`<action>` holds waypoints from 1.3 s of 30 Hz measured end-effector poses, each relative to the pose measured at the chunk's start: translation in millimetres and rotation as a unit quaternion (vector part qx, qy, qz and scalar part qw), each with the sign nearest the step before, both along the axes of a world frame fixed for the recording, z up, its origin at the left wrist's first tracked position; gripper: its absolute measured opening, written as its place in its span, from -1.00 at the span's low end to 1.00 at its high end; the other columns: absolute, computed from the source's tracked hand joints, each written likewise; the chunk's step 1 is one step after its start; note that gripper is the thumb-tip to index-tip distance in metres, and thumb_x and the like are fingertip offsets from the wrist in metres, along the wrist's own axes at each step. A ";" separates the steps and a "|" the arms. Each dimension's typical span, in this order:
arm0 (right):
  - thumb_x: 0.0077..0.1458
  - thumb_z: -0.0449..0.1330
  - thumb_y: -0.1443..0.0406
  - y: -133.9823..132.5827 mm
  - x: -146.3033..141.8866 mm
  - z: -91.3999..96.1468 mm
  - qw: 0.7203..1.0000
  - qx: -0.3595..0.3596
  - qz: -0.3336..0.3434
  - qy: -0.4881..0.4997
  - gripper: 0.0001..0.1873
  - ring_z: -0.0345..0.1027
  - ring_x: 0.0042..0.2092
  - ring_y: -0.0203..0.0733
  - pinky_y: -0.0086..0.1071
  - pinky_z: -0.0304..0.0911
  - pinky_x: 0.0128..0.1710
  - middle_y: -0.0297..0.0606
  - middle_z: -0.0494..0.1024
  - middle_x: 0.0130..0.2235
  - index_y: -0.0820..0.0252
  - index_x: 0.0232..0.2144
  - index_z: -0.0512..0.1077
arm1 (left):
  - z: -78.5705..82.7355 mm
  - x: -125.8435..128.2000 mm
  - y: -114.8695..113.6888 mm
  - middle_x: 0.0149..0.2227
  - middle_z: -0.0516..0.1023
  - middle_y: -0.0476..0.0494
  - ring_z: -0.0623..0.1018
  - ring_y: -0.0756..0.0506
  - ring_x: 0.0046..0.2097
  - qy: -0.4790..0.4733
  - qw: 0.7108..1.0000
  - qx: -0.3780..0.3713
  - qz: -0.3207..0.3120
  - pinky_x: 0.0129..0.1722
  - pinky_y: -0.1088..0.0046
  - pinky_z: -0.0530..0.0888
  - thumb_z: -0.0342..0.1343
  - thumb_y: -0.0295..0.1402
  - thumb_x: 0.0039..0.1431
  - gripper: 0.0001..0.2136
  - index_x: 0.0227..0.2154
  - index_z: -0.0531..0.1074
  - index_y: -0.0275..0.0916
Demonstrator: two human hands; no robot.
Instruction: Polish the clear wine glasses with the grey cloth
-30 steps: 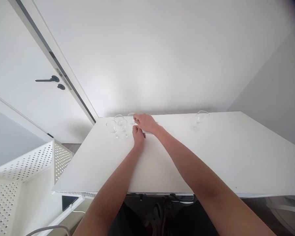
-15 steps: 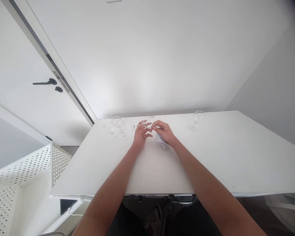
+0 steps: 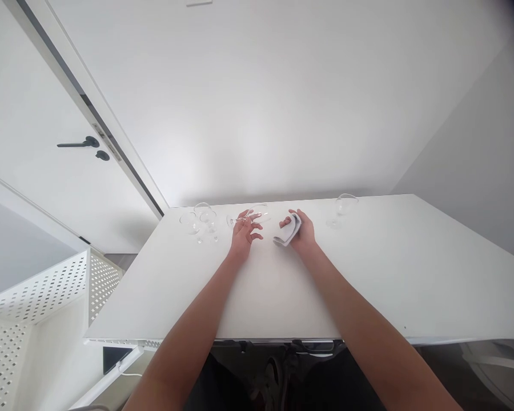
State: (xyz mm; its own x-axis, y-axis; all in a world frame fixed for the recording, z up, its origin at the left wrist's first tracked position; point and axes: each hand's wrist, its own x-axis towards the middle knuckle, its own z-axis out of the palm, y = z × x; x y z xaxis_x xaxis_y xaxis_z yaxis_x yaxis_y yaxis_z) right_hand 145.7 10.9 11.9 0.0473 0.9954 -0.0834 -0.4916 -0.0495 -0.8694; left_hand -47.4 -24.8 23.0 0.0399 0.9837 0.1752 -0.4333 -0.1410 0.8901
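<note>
My left hand [image 3: 243, 234] grips a clear wine glass [image 3: 260, 214] by its stem. The glass lies sideways, with its foot to the left of the hand and its bowl to the right. A folded pale grey cloth [image 3: 288, 229] is in my right hand [image 3: 304, 231], the thumb and fingers closed on it. Between the cloth and the bowl there is a small gap. Both hands are above the far half of the white table.
Several clear stemmed glasses [image 3: 201, 217] stand in a group on the white table [image 3: 282, 297], left of my hands. Another stemmed glass [image 3: 346, 205] is by the back edge on the right. A wall rises behind; a door [image 3: 38, 114] is at left.
My right hand has drawn back to the right from the glass and turned, so the cloth now shows on its inner side. My left hand keeps the glass nearly in place.
</note>
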 end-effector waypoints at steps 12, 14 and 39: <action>-0.14 0.31 0.20 -11.2 -7.7 14.9 0.998 -0.062 0.017 -0.028 -0.59 0.29 -0.43 -0.21 -0.34 0.19 -0.46 -0.38 0.37 -0.46 0.07 -0.16 0.47 | -7.1 -1.8 4.4 0.18 0.45 -0.26 0.52 -0.04 -0.22 -0.011 1.000 0.008 -0.007 -0.46 0.48 0.51 0.18 -0.04 0.26 -0.57 0.11 0.39 -0.10; -0.10 0.30 0.18 -9.9 -6.4 15.0 0.997 -0.036 0.004 -0.067 -0.71 0.27 -0.41 -0.23 -0.34 0.17 -0.45 -0.34 0.39 -0.41 0.07 -0.25 0.50 | -7.8 -2.1 5.1 0.19 0.44 -0.25 0.52 -0.04 -0.22 -0.009 1.000 0.009 -0.008 -0.47 0.49 0.50 0.17 -0.05 0.27 -0.60 0.09 0.41 -0.09; 0.06 0.29 -0.04 -4.1 18.7 13.4 0.949 0.090 0.097 -0.288 -0.58 0.25 -0.40 -0.24 -0.36 0.15 -0.39 -0.33 0.41 -0.47 0.17 -0.52 0.41 | -10.2 -3.5 6.5 0.25 0.39 -0.24 0.50 -0.01 -0.24 0.000 1.000 0.017 0.023 -0.50 0.53 0.45 0.17 -0.04 0.26 -0.61 0.05 0.45 -0.09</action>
